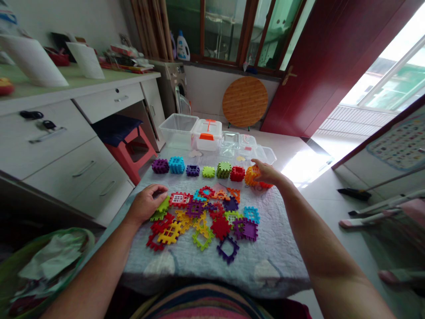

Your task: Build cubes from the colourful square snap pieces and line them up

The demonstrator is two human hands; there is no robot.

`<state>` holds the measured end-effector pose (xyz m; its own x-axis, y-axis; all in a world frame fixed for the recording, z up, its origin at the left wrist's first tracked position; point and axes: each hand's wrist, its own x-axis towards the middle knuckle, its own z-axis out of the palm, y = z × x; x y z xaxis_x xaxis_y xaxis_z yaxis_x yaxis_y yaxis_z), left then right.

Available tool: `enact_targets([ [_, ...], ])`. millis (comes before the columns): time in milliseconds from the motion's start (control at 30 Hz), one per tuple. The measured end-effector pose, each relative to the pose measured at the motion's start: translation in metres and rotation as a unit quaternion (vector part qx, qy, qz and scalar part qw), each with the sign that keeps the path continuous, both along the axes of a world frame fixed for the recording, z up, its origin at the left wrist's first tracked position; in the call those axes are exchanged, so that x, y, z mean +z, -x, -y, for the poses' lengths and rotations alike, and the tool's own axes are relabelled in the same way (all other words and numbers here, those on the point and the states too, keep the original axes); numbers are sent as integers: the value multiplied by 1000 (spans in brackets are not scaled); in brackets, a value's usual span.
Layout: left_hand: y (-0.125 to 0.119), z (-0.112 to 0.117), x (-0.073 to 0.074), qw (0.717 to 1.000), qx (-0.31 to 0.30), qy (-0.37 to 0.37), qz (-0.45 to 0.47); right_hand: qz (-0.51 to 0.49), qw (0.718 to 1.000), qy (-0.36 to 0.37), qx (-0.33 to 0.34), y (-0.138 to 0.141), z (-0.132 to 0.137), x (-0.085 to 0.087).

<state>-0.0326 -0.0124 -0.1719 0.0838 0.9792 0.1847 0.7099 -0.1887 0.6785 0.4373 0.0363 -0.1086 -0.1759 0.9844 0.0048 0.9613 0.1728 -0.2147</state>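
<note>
My right hand [264,173] is at the back right of the table, its fingers around a stack of orange interlocking plastic tiles [250,175]; some red-orange tiles [266,184] show beneath the palm. My left hand [148,204] rests at the left of a loose pile, fingers loosely curled with a gap at the thumb. Beside it lie green tiles [161,210], which it seems to touch. The pile includes a red window tile [180,199], a yellow tile [170,232], a solid red tile [220,227], a purple tile [250,230] and a dark blue frame [228,249].
Along the back run a purple stack [160,166], a light blue stack [176,165], a green stack [224,170] and a red stack [237,173]. Behind them stand a clear bin [179,133] and an orange-latched box [208,135]. A red stool [133,150] stands left.
</note>
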Motion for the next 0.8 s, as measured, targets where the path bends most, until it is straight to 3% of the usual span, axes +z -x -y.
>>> enact_targets([
  [200,0,-1,-2,1000,0,-5,2,2,1000,-23,-8,6,6,5],
  [300,0,0,-2,1000,0,-8,7,-31,995,-91,-8,11,25,14],
  [400,1,-1,-3,1000,1,-11,6,-129,981,-145,4,23,53,18],
  [467,1,-1,-4,1000,1,-12,6,-178,977,-113,17,37,72,15],
  [567,1,-2,-5,1000,-1,-14,10,-171,985,-29,24,59,89,2],
  [800,1,-1,-6,1000,-4,-21,4,-169,984,20,51,90,95,-23],
])
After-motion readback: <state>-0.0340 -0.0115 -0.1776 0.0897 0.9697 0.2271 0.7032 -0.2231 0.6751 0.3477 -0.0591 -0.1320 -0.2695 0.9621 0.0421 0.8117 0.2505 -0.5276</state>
